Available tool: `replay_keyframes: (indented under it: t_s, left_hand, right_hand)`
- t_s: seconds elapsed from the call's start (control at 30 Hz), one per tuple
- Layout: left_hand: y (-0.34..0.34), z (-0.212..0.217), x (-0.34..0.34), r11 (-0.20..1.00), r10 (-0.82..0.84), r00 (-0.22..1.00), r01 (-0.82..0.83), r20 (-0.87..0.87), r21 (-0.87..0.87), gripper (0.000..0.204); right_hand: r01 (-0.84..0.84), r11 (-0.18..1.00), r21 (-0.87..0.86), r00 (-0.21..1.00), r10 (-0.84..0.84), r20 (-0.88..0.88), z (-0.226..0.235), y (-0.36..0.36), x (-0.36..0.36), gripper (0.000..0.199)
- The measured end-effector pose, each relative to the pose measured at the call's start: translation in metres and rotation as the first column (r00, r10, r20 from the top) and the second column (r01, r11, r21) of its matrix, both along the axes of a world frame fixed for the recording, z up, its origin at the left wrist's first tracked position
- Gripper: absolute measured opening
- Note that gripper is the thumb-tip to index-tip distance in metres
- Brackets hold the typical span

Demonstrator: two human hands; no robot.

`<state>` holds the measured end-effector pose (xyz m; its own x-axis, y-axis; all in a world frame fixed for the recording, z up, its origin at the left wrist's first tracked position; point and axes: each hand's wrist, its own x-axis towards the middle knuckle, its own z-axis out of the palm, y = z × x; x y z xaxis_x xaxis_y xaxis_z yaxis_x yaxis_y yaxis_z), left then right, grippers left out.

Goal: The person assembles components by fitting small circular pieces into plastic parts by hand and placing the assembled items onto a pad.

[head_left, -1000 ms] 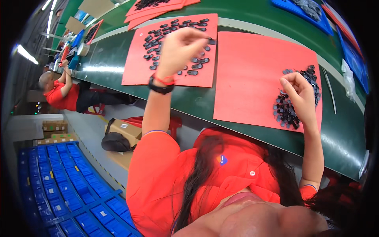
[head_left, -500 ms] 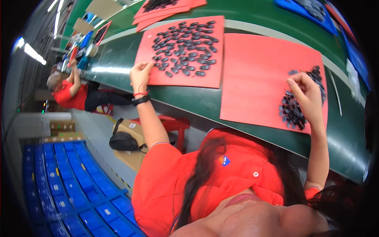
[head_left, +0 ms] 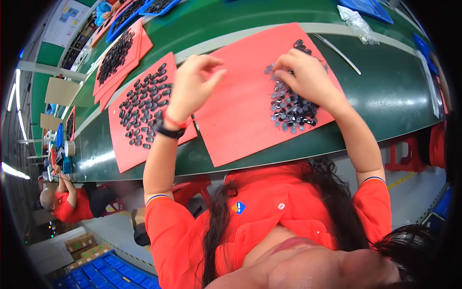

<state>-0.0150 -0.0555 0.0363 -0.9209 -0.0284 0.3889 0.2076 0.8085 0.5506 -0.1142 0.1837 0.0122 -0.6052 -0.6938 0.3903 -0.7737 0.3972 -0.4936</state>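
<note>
My left hand (head_left: 192, 85) hovers with fingers spread over the near red mat (head_left: 240, 125), holding nothing; a black watch and red band sit on its wrist. My right hand (head_left: 308, 77) lies curled on a pile of small dark parts (head_left: 293, 111) at the mat's right side, its fingertips hidden among them. To the left, a second red mat (head_left: 126, 154) carries several similar dark parts (head_left: 144, 106) spread out in rows.
Both mats lie on a green conveyor belt (head_left: 390, 96). More red mats with dark parts (head_left: 115, 55) lie farther left. A clear plastic bag (head_left: 356, 21), a blue tray (head_left: 365, 7) and a thin white strip (head_left: 337, 48) lie beyond. A co-worker in red (head_left: 67, 207) sits at left; blue crates (head_left: 106, 274) stand below.
My left hand has come from the left mat's near edge to above the right mat. The view has swung, so both mats sit closer and lower. My right hand stays on the pile.
</note>
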Motion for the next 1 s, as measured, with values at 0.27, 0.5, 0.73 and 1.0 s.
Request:
replay_keyframes:
  t_s: [0.27,0.5,0.73,1.0]
  left_hand:
    - [0.045,-0.035,-0.08,0.965,-0.245,0.965,0.234,0.092,0.116,0.018]
    - [0.057,-0.041,-0.086,0.969,-0.243,0.961,0.235,0.134,0.075,0.019]
    - [0.057,-0.033,-0.104,0.956,-0.285,0.914,0.249,0.29,0.154,0.018]
    - [0.086,-0.042,-0.142,0.924,-0.344,0.938,0.331,0.037,0.189,0.028]
  right_hand:
    - [0.007,0.999,0.05,1.0,-0.006,-0.011,-0.014,-0.006,0.008,0.011]
    - [0.006,0.999,0.038,1.0,-0.005,-0.007,-0.011,-0.006,0.007,0.01]
    - [-0.078,0.992,0.094,0.993,0.086,-0.078,-0.013,-0.007,0.008,0.006]
    - [-0.318,0.945,-0.072,0.929,0.295,-0.222,-0.016,-0.016,0.021,0.011]
